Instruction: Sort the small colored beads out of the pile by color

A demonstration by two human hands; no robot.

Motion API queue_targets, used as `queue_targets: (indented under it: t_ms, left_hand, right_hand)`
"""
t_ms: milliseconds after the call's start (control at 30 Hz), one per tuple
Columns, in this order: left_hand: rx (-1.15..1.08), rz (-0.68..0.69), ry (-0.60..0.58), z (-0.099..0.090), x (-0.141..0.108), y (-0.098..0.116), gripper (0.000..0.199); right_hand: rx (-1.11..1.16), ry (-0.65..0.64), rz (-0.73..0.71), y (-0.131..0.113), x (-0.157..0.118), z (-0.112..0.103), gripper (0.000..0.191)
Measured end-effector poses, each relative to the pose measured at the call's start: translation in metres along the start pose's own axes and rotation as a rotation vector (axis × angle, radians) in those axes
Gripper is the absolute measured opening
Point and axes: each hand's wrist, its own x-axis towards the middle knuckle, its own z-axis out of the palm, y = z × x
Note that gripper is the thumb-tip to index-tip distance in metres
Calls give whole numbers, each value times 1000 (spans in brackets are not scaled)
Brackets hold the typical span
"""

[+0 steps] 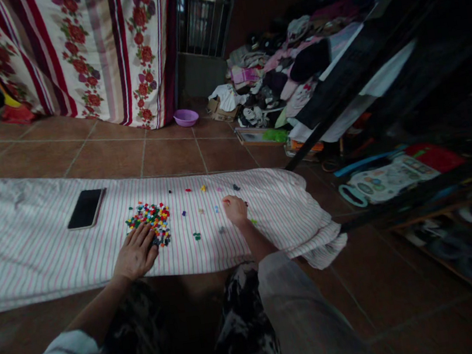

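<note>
A pile of small multicoloured pieces (pixel 153 213) lies on a striped cloth (pixel 62 262). My left hand (pixel 136 252) rests flat at the pile's near edge, fingers spread over some pieces. To the right, small groups sorted by colour are spaced apart, among them yellow pieces (pixel 203 188), dark green pieces (pixel 197 236), grey pieces (pixel 221 230) and light blue pieces (pixel 216 209). My right hand (pixel 235 209) is above the right groups, its thumb and finger pinched at a tiny orange-red piece (pixel 225 201). Lime green pieces (pixel 253 221) lie beside its wrist.
A black phone (pixel 86 209) lies on the cloth, left of the pile. Beyond the cloth's far edge are a purple basin (pixel 186 117), a floral curtain (pixel 98 55) and heaped clothes (pixel 286 69). A dark metal frame stands at the right.
</note>
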Motion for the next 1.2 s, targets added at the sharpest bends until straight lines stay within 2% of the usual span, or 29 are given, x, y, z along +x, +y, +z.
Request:
queue_targets:
  t_ms: [200, 600, 867, 1033, 1100, 1200]
  left_hand:
    - [24, 10, 19, -1, 0, 1, 46]
    - [-53, -24, -23, -6, 2, 2, 55]
    - [-71, -35, -12, -7, 3, 4, 53]
    - [-95, -78, -29, -6, 2, 4, 53]
    - [-94, -92, -25, -5, 1, 4, 53]
    - [-85, -106, -16, -6, 1, 4, 51]
  right_hand:
    - [-37, -66, -6, 15, -1, 4, 26]
    - [-25, -33, -56, 20, -8, 11, 29]
    - [23, 1, -48, 20, -8, 4, 33]
    - [86, 89, -119, -7, -17, -2, 34]
    - [158, 65, -202, -28, -26, 2, 33]
    - [272, -51, -322, -62, -44, 14, 31]
